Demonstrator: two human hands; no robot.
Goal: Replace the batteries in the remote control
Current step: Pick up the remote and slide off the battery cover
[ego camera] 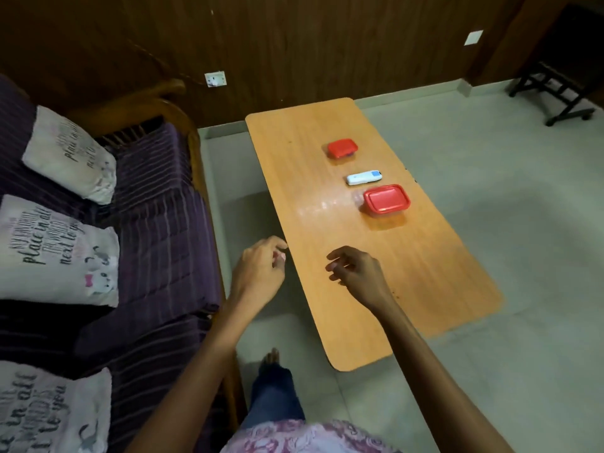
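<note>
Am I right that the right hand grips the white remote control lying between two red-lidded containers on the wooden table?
No: the head view shows the right hand empty, well short of the white remote control. The rest holds.

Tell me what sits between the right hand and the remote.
The larger red-lidded container sits just on the near side of the remote, partly across the straight line from the right hand. Otherwise only bare table lies between.

The middle cushion (58, 253) reads "place in all … next to", rest blurred.
</note>
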